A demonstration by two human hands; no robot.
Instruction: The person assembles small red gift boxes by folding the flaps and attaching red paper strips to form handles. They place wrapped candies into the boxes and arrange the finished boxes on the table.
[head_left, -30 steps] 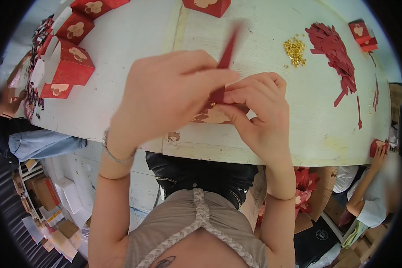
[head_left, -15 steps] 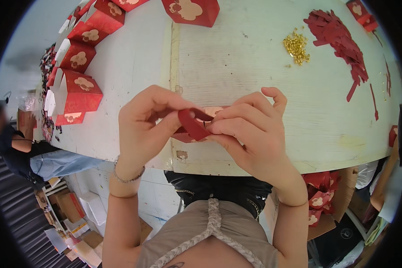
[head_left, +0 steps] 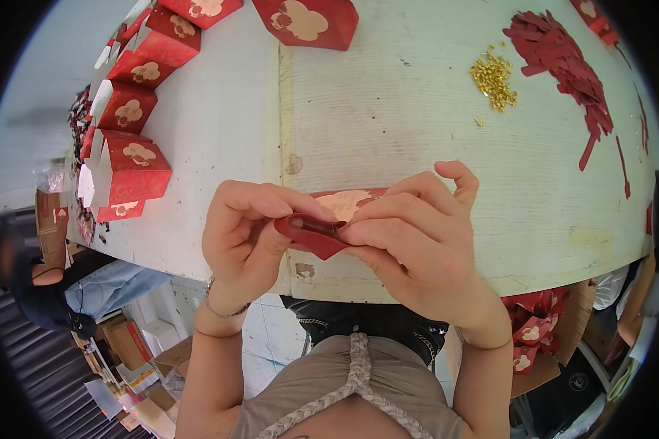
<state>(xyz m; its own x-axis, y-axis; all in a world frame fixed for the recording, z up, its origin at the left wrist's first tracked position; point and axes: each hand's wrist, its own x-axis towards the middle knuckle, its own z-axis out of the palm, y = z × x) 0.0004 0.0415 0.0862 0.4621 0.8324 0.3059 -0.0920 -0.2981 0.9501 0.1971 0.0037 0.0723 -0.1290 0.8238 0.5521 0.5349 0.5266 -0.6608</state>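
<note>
Near the table's front edge, both hands work on a dark red strip (head_left: 316, 238) that is bent into a loop. My left hand (head_left: 240, 238) pinches the loop's left side between thumb and fingers. My right hand (head_left: 426, 245) is closed at the strip's right end, its little finger sticking up. Something small and dark shows at those fingertips, too small to name. A red paper box (head_left: 355, 201) with a pale flower-shaped patch lies just beyond the strip, partly hidden by my hands. Whether the strip is joined to the box cannot be seen.
Red gift boxes (head_left: 135, 172) stand in a curved row at the left; another box (head_left: 307, 22) sits at the far middle. Small gold fasteners (head_left: 494, 80) and a heap of red strips (head_left: 560, 66) lie far right. A carton (head_left: 564, 329) holds red boxes below. A person is at far left.
Both hands have come slightly nearer to me with the strip. The loop has tilted and flattened, and more of the box's pale patch shows.
</note>
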